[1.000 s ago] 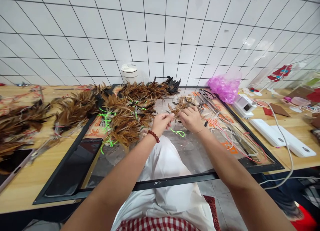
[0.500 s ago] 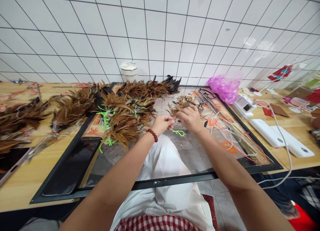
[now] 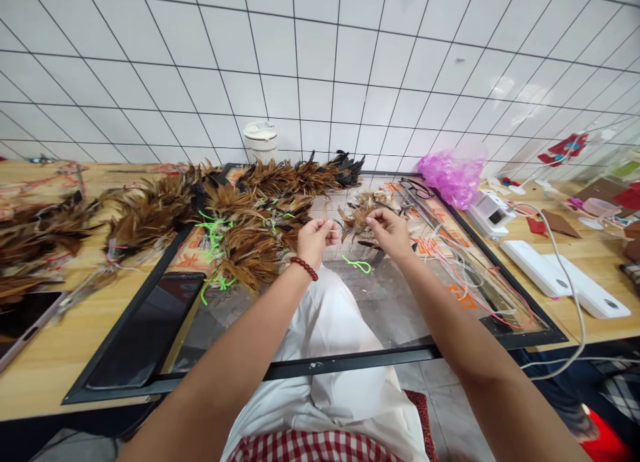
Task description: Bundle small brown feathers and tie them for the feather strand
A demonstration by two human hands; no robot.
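Observation:
My left hand (image 3: 316,241), with a beaded bracelet at its wrist, is raised over the glass-like sheet. Thumb and fingers are pinched together, and a small light-brown feather (image 3: 326,210) seems to stick up from them. To its right, my right hand (image 3: 393,233) reaches to the edge of a loose pile of brown feathers (image 3: 369,203), thumb and index finger close together at the feathers. Whether a feather is between them is too small to tell. Below the hands lies a bright green cord loop (image 3: 358,265). Bundles of brown feathers tied with green cord (image 3: 250,259) lie left of my left hand.
A black frame (image 3: 350,363) borders the sheet over my lap. A dark phone (image 3: 145,329) lies on its left side. Behind stand a white cup (image 3: 261,142) and a pink plastic bag (image 3: 453,175). Glasses (image 3: 417,187), loose cords (image 3: 463,269) and white power banks (image 3: 565,275) are on the right.
My hands have moved apart. The left has risen slightly and shifted left; the right has drawn a little to the right, off the green loop's area, with its fingers at the feather pile.

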